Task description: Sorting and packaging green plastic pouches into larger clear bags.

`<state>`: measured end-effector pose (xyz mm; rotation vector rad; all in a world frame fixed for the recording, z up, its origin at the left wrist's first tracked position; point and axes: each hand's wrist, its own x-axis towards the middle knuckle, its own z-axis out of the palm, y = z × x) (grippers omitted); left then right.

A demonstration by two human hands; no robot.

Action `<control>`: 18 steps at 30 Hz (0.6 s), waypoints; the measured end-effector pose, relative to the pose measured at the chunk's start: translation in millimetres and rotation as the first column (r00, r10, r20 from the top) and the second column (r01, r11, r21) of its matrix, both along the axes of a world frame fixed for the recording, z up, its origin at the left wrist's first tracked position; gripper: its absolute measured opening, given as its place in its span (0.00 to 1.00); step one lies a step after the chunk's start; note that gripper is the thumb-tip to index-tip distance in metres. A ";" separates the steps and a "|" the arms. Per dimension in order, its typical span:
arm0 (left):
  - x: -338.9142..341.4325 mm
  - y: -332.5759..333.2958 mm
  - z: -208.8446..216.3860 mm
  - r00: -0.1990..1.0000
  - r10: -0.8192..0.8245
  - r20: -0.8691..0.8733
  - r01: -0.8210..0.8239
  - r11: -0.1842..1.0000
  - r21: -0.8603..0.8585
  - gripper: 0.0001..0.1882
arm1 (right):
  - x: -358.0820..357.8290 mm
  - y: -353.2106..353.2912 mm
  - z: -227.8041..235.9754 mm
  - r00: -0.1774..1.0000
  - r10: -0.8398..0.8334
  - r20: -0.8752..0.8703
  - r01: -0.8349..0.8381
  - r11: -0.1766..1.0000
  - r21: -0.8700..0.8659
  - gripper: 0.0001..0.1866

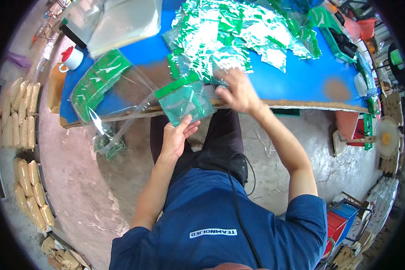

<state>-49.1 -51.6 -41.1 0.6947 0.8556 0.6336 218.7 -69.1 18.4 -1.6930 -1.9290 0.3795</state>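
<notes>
My left hand (175, 139) grips the lower edge of a clear plastic packet (186, 104) with a green top strip, thumb over its face. The packet is held tilted at the table's near edge, in front of my legs. Just right of it, my right hand (239, 92) is over the near edge of a big heap of shiny green-and-clear packets (225, 33). Motion smears its fingers, so whether anything is between them is unclear. Left of the packet, a large clear bag (137, 81) with green packets (101, 74) inside lies partly over the table edge and hangs down.
The blue table (301, 85) has a worn brown edge. A stack of clear plastic bags (128, 27) and a white mug (73, 59) with a red lid stand at the left. A green tray (336, 44) is at the right; a fan (386, 138) stands beyond.
</notes>
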 end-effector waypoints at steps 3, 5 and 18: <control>9.0 -7.8 2.4 0.998 0.023 0.058 -0.018 0.996 -0.086 0.17 | 25.8 -2.8 -31.2 0.911 -0.187 0.367 0.090 0.960 0.265 0.24; 19.3 -12.4 5.3 0.995 0.011 0.095 0.000 0.994 -0.110 0.18 | 1.8 -18.7 -23.5 0.945 -0.043 0.323 -0.026 0.978 0.205 0.22; 5.9 -5.4 -7.0 0.980 0.122 0.160 -0.120 0.993 -0.020 0.19 | 16.5 10.7 -37.8 0.944 0.010 0.330 -0.068 0.984 0.163 0.29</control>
